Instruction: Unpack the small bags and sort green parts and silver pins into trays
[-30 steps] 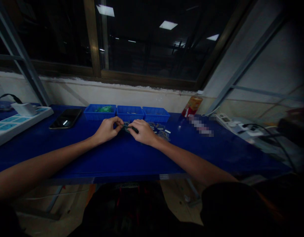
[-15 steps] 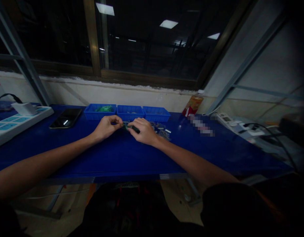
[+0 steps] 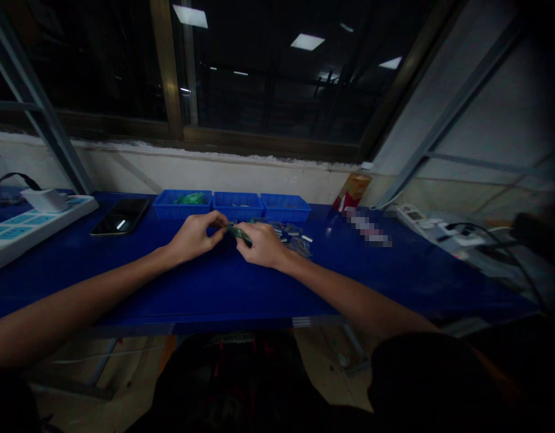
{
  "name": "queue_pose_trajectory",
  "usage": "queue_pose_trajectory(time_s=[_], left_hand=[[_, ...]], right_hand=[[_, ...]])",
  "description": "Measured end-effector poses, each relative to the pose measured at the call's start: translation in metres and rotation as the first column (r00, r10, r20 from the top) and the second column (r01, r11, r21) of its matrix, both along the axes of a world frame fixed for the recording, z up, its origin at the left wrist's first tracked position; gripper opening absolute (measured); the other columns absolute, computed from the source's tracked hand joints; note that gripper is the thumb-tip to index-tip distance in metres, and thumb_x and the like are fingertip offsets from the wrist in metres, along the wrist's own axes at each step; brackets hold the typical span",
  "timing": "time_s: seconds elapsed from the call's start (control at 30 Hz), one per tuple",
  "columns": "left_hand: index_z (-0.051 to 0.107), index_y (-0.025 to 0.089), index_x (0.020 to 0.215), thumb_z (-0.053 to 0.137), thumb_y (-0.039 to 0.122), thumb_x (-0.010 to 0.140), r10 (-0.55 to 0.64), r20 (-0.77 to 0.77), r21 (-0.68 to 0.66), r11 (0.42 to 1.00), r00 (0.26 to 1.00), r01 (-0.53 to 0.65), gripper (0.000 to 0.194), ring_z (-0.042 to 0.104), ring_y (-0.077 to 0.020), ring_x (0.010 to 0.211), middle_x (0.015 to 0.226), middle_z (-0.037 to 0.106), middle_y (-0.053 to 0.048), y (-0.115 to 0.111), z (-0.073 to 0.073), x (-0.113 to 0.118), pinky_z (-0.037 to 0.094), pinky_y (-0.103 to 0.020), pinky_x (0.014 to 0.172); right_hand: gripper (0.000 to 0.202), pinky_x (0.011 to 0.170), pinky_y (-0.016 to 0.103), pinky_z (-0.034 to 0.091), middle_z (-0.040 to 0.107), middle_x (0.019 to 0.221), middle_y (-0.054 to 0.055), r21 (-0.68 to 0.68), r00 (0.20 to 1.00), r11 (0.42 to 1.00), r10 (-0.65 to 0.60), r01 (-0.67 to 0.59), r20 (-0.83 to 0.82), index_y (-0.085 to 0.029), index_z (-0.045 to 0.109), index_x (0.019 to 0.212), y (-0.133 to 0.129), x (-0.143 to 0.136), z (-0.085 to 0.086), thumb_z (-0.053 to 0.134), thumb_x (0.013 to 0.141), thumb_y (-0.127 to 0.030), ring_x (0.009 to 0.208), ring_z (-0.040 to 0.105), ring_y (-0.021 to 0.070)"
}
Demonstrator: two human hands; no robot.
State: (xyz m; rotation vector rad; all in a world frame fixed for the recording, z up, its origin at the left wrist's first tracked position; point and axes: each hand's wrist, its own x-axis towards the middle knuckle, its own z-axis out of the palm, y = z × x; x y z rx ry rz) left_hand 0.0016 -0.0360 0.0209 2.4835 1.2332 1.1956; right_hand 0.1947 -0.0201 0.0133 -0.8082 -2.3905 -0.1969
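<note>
Above the blue table (image 3: 205, 282), my right hand (image 3: 264, 245) is closed round a small green circuit board (image 3: 239, 233). Its thumb lies along the near side of the board. My left hand (image 3: 198, 237) meets the board's left end with thumb and forefinger pinched together. Whatever else may sit between those fingertips is too small to make out. Small parts in clear plastic bags (image 3: 299, 243) lie just right of and behind my right hand, which partly covers them.
Three blue bins stand behind my hands: a left bin (image 3: 162, 210) with green pieces, a middle bin (image 3: 223, 211) and a right bin (image 3: 299, 211). A phone (image 3: 121, 218) and a power strip (image 3: 15, 237) lie left. A bottle (image 3: 353, 191) and another power strip (image 3: 412, 218) are right.
The green board has tilted and shows more of its face. My right fingers have curled closer round it, and my left fingertips have shifted slightly right.
</note>
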Motion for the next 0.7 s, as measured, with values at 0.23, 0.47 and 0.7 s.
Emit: queue_pose_trajectory(time_s=[0.23,0.47,0.7], left_hand=[[0.053,0.016,0.074,0.051,0.025,0.076,-0.160,-0.065,-0.118,0.981,0.985,0.152,0.010,0.056,-0.0109,0.063,0.069,0.059,0.000,0.0081,0.0025,-0.0090,0.045,-0.023,0.062],[0.051,0.015,0.074,0.053,0.027,0.076,-0.153,-0.028,-0.134,0.980,0.988,0.148,0.012,0.054,-0.0102,0.061,0.067,0.057,0.001,0.0086,0.0005,-0.0092,0.043,-0.022,0.060],[0.052,0.015,0.072,0.053,0.026,0.076,-0.176,-0.081,-0.141,0.976,0.981,0.164,0.012,0.052,-0.0094,0.060,0.066,0.056,0.002,0.0060,0.0046,-0.0097,0.042,-0.021,0.061]], right_hand=[[0.023,0.070,0.029,0.042,0.067,0.081,0.002,0.001,0.999,0.999,0.037,-0.037,0.022,-0.020,0.061,0.090,-0.0008,0.0007,0.0019,0.047,0.072,-0.018,0.072,0.059,0.0157],[0.023,0.071,0.029,0.042,0.067,0.080,0.001,-0.001,0.998,0.999,0.048,-0.048,0.028,-0.020,0.061,0.090,-0.0001,0.0006,0.0020,0.046,0.072,-0.019,0.072,0.059,0.0158],[0.023,0.071,0.028,0.043,0.067,0.080,0.002,0.006,0.997,0.998,0.059,-0.059,0.045,-0.020,0.061,0.090,-0.0008,0.0011,0.0033,0.047,0.071,-0.019,0.071,0.060,0.0162]])
